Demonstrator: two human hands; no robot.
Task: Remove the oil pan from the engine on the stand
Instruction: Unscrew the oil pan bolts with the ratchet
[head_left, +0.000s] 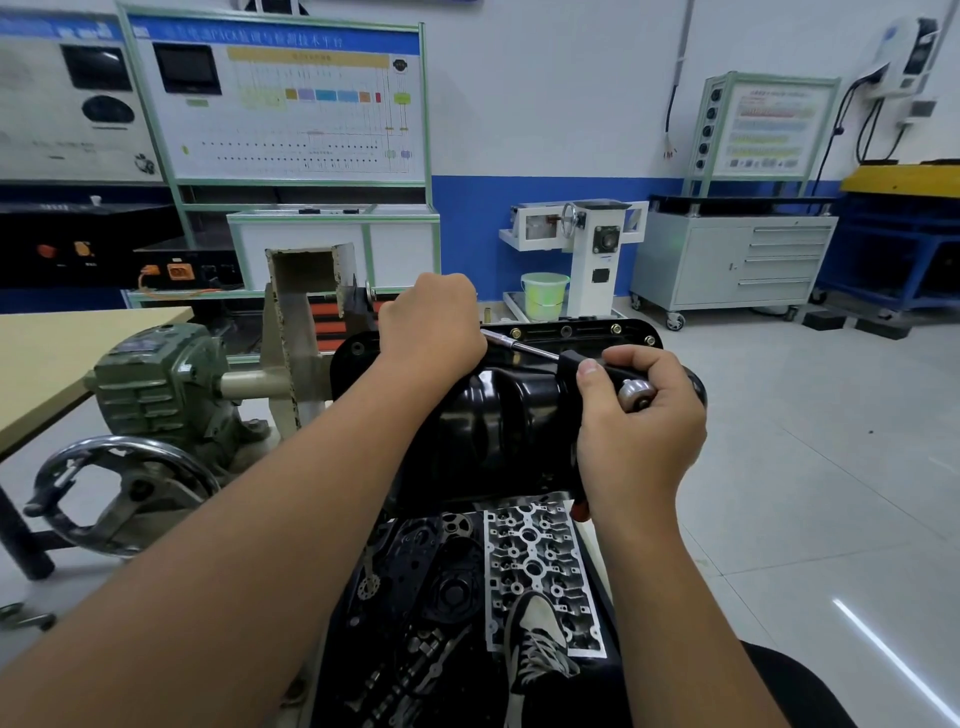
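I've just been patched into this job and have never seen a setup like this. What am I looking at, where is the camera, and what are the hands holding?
There is only one picture, taken by a camera worn on the person's head, looking forward and down over both bare arms.

The glossy black shape in the middle is the oil pan, facing up on an engine mounted on a stand. Brass-coloured bolts still sit along its far rim.

The right hand grips the handle of a ratchet wrench, whose thin metal shaft runs left to the left hand. That hand is curled over the shaft's far end at the pan's rim; the tip is hidden.

On the left are the stand's green gearbox and chrome handwheel. Below, a tray holds engine parts, including a silver cylinder head.
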